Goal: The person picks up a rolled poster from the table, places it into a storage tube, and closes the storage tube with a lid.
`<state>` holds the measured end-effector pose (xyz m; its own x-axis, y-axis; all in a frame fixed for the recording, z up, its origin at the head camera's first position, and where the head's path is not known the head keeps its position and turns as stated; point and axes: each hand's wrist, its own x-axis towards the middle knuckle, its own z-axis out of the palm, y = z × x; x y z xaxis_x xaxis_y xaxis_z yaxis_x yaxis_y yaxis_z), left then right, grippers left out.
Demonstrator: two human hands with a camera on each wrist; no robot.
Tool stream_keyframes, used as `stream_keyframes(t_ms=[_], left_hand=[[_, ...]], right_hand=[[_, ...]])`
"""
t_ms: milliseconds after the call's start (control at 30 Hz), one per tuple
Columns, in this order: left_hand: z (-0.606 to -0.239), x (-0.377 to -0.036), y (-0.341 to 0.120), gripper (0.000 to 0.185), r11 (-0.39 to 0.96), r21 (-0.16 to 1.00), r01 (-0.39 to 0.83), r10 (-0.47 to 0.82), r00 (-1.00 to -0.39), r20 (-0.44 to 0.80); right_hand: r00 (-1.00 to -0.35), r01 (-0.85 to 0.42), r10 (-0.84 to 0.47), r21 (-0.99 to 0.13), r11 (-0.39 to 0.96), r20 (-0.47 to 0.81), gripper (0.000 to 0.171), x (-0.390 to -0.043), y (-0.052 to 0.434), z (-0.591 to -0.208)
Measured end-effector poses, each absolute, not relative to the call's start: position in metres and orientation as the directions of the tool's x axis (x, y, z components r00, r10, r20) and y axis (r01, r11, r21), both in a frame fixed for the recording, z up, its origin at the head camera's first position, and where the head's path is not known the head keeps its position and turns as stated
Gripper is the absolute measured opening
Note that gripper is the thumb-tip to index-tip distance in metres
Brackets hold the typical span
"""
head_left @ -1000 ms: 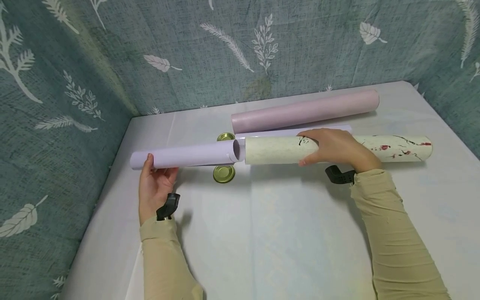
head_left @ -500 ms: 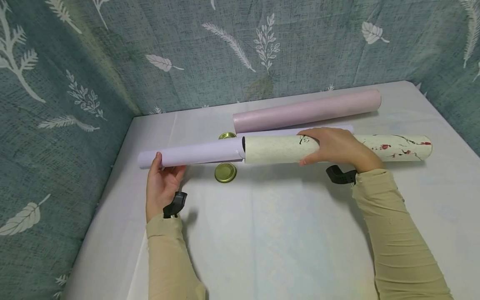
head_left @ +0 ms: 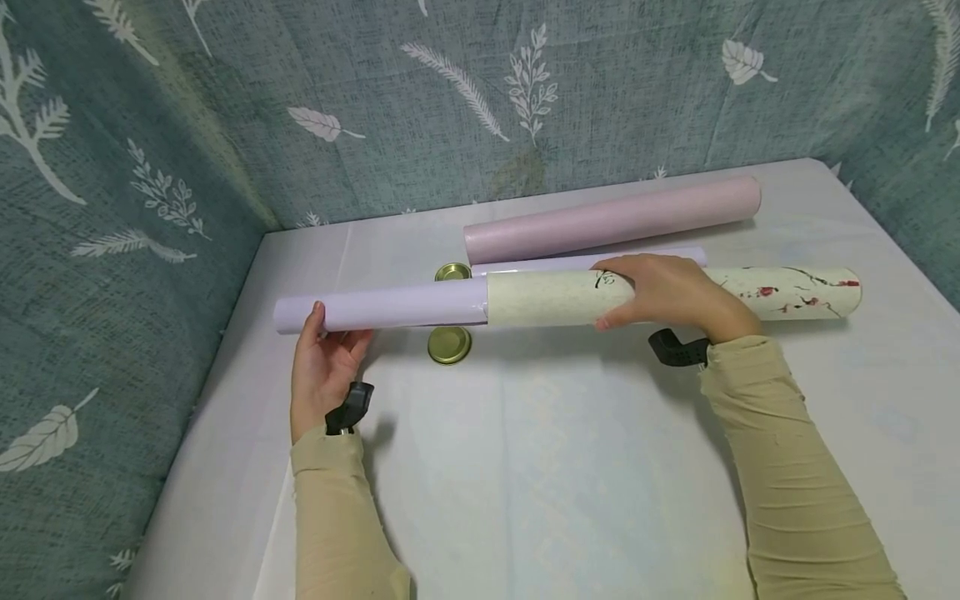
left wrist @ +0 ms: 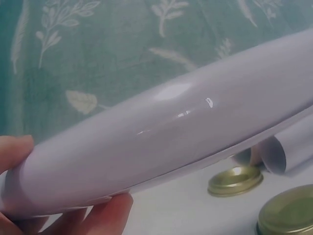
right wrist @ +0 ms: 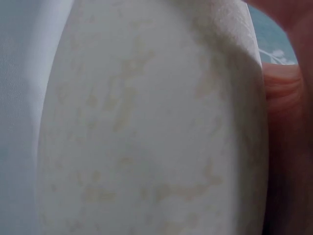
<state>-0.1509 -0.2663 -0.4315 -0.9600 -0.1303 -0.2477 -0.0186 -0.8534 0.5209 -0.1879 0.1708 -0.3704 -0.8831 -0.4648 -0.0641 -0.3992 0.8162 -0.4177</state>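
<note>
My left hand grips the left end of a rolled lilac paper, thumb over the top; the left wrist view shows the glossy roll close up with fingers curled beneath it. The roll's right end sits inside the mouth of a cream tube printed with red blossoms. My right hand grips that tube near its middle, and the tube fills the right wrist view.
A pink tube lies at the back of the white table, a thin lilac roll in front of it. Two gold lids lie near the joint. Patterned teal cloth walls enclose the left, back and right.
The lilac roll has moved right; its open end, apart from the cream tube a second ago, now sits inside the tube's mouth. The left hand moved right with it.
</note>
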Motion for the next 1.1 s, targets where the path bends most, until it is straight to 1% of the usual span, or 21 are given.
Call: stream_keyframes(t_ms=[133,233,533,633,767,933,1000,1100], left_hand=[[-0.431,-0.152,-0.265,0.067,-0.843,0.537,-0.004,-0.155,-0.956,-0.249],[-0.431,-0.152,-0.265,0.067,-0.838,0.546,0.001,-0.162,-0.956,-0.246],[-0.431,-0.152,-0.264,0.064,-0.776,0.631,0.001,-0.195,-0.951,-0.239],[-0.431,-0.152,-0.263,0.063,-0.724,0.689,-0.007,-0.216,-0.947,-0.236],[-0.431,-0.152,-0.262,0.064,-0.66,0.751,-0.016,-0.256,-0.935,-0.245],[-0.43,-0.156,-0.259,0.078,-0.613,0.79,-0.001,-0.34,-0.902,-0.265],[-0.43,-0.157,-0.258,0.086,-0.573,0.82,0.004,-0.38,-0.887,-0.262],[-0.43,-0.156,-0.259,0.091,-0.539,0.842,0.021,-0.411,-0.879,-0.241]], right_hand=[[-0.876,-0.403,-0.475,-0.417,0.815,-0.082,0.089,-0.188,0.17,-0.371],[-0.869,-0.408,-0.485,-0.417,0.812,-0.093,0.089,-0.189,0.168,-0.373],[-0.859,-0.418,-0.5,-0.413,0.809,-0.109,0.075,-0.19,0.164,-0.38],[-0.856,-0.426,-0.506,-0.408,0.807,-0.107,0.072,-0.191,0.163,-0.384],[-0.852,-0.432,-0.51,-0.392,0.812,-0.116,0.074,-0.192,0.161,-0.389],[-0.848,-0.444,-0.512,-0.345,0.827,-0.137,0.076,-0.193,0.159,-0.395],[-0.846,-0.452,-0.515,-0.331,0.829,-0.136,0.076,-0.193,0.157,-0.396],[-0.846,-0.455,-0.516,-0.321,0.83,-0.135,0.077,-0.194,0.156,-0.397]])
